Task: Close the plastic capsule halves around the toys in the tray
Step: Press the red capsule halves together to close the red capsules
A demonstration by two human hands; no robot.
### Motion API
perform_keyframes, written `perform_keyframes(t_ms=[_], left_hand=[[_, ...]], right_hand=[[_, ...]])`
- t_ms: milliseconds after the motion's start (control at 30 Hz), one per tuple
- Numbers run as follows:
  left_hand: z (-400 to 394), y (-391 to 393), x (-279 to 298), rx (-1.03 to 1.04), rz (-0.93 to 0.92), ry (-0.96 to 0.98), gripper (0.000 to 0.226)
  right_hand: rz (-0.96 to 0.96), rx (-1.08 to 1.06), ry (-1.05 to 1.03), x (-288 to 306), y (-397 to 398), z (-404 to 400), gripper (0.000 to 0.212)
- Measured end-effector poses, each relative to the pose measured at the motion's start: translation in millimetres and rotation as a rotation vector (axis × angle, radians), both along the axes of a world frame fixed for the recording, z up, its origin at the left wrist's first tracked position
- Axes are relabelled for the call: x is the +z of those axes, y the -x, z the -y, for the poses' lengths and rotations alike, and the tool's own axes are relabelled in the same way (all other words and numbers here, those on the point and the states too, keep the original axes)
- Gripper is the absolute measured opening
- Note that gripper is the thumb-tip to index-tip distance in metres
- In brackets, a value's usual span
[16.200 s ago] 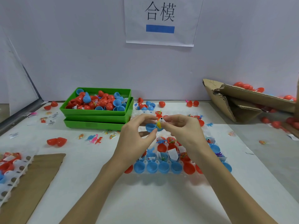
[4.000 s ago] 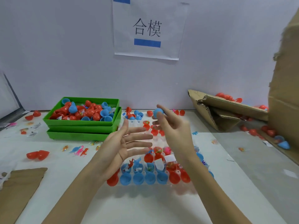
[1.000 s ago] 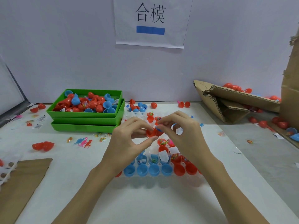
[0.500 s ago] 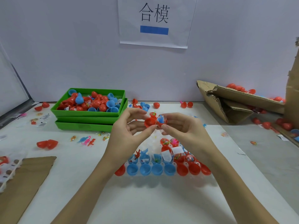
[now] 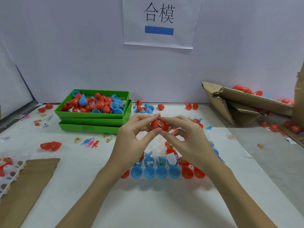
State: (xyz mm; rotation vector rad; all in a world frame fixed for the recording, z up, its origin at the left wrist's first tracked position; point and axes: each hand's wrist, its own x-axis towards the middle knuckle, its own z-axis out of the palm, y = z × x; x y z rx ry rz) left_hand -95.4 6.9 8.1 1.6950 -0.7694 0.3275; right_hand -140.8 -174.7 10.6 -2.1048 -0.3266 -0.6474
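Sitting nearest on the white table point(image 5: 82, 186), the clear tray point(image 5: 166, 179) carries a front row of blue and red capsule halves, toys and paper slips tucked in the cups behind. Above it, the left hand point(image 5: 131, 142) and right hand point(image 5: 189, 140) each pinch one red capsule half point(image 5: 155, 125), the two halves pressed together between thumbs and forefingers. Farther off at ten o'clock stand stacked green bins point(image 5: 93, 119) heaped with capsule halves; at two o'clock lies torn cardboard point(image 5: 243, 102).
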Motion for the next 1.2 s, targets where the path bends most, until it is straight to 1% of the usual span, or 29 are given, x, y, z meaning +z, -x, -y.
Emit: perform_keyframes(t_ms=[100, 167, 300, 433, 500, 567, 667, 800, 867, 1000, 1133, 1200], left_hand=[[2.0, 0.3, -0.8, -0.045, 0.001, -0.012, 0.044], [3.1, 1.2, -0.6, -0.048, -0.010, 0.016, 0.042], [1.6, 1.9, 2.0, -0.067, -0.104, 0.123, 0.032], [-0.2, -0.4, 1.7, -0.096, -0.126, 0.099, 0.027], [-1.3, -1.0, 0.7, -0.106, -0.112, 0.067, 0.027], [-3.2, -1.4, 0.2, -0.091, -0.066, 0.028, 0.029], [-6.3, -2.4, 0.2, -0.081, -0.028, 0.032, 0.027], [-6.0, -0.6, 1.5, -0.104, -0.040, 0.102, 0.021], [-5.3, 0.6, 1.4, -0.122, -0.062, 0.131, 0.017], [-5.7, 1.7, 4.2, -0.120, -0.112, 0.155, 0.018], [-7.9, 0.4, 7.2, -0.158, -0.186, 0.129, 0.013], [-7.8, -0.3, 6.5, -0.169, -0.191, 0.109, 0.010]], right_hand=[[0.040, -0.050, 0.077, 0.5, 0.6, -1.7, 0.043], [0.075, -0.070, 0.106, 2.4, 0.8, -3.3, 0.044], [0.121, -0.093, 0.075, 6.6, 2.9, -7.2, 0.041], [0.181, -0.101, 0.117, 5.7, 2.4, -7.2, 0.034], [0.185, -0.101, 0.137, 4.8, 2.3, -8.2, 0.038], [0.159, -0.077, 0.089, 4.1, 2.3, -10.6, 0.043], [0.096, -0.020, -0.096, 5.0, 2.2, -13.2, 0.045], [0.027, 0.083, -0.295, 6.8, 5.3, -15.1, 0.034], [-0.007, 0.124, -0.325, 6.5, 5.8, -15.9, 0.028], [-0.036, 0.169, -0.335, 6.6, 5.6, -15.0, 0.025], [-0.061, 0.152, -0.324, 5.8, 4.9, -11.6, 0.031], [-0.072, 0.147, -0.291, 6.0, 4.6, -8.3, 0.033]])
